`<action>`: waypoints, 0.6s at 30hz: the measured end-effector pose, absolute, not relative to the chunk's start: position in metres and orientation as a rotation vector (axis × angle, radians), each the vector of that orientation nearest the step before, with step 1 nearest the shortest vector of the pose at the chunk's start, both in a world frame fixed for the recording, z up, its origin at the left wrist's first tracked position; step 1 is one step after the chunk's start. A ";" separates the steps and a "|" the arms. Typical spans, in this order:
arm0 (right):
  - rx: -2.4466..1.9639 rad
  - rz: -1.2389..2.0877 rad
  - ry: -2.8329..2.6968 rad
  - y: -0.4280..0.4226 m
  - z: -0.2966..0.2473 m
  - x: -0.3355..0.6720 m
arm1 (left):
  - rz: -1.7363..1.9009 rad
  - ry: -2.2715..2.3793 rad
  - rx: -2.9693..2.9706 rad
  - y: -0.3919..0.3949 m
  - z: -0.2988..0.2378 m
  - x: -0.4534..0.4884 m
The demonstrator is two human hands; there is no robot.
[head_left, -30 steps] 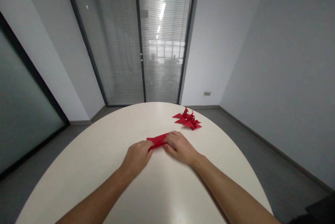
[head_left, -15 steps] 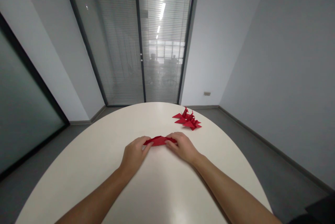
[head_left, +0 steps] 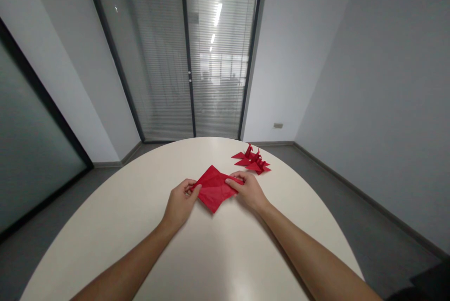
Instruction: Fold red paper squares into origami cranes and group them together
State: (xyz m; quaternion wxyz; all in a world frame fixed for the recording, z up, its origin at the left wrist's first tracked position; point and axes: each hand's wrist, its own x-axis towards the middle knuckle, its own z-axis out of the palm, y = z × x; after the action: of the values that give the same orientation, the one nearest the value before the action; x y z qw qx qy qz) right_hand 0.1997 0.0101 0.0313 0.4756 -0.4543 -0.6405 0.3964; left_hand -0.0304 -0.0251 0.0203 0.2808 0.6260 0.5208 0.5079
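A creased sheet of red origami paper (head_left: 214, 189) is spread between my hands just above the table, one corner pointing away from me and one toward me. My left hand (head_left: 181, 200) pinches its left corner between thumb and fingers. At the opposite corner my right hand (head_left: 250, 192) grips the paper, thumb on top and fingers beneath. Several folded red paper cranes (head_left: 258, 166) stand close together beyond my right hand. The paper's right corner is partly covered by my right thumb.
The round white table (head_left: 140, 207) extends under both forearms. Past its far edge is a glass partition with blinds (head_left: 218, 80). A grey wall (head_left: 386, 80) rises on the right, and a dark object (head_left: 431, 277) shows at the lower right corner.
The red paper was a narrow folded strip seen nearly edge-on; now it is opened out into a diamond shape facing up. Both hands still hold its ends. The cranes have not moved.
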 end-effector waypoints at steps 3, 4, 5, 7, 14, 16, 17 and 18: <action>-1.159 0.980 -1.609 0.011 0.027 0.202 | 1.298 1.467 1.699 -0.026 0.017 -0.032; -1.178 0.971 -1.634 0.011 0.025 0.203 | 1.298 1.528 1.719 -0.026 0.017 -0.033; -1.196 0.962 -1.661 0.011 0.024 0.203 | 1.309 1.598 1.757 -0.027 0.017 -0.034; -1.224 0.933 -1.720 0.011 0.023 0.204 | 1.335 1.678 1.911 -0.030 0.018 -0.034; -1.297 0.698 -1.958 0.009 0.024 0.208 | 0.878 1.249 2.536 -0.043 0.019 -0.028; -1.335 0.630 -2.013 0.008 0.023 0.210 | 0.768 1.255 2.584 -0.044 0.018 -0.027; -1.358 0.596 -2.032 0.008 0.023 0.211 | 0.733 1.269 2.594 -0.045 0.018 -0.027; -1.384 0.558 -2.050 0.008 0.024 0.211 | 0.707 1.284 2.597 -0.045 0.018 -0.027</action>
State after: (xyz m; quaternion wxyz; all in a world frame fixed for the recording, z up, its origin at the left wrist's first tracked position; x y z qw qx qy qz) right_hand 0.2114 0.0083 0.0236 0.2984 -0.5208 -0.7718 0.2100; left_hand -0.0269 -0.0446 0.0182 0.0796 0.8680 0.4293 0.2364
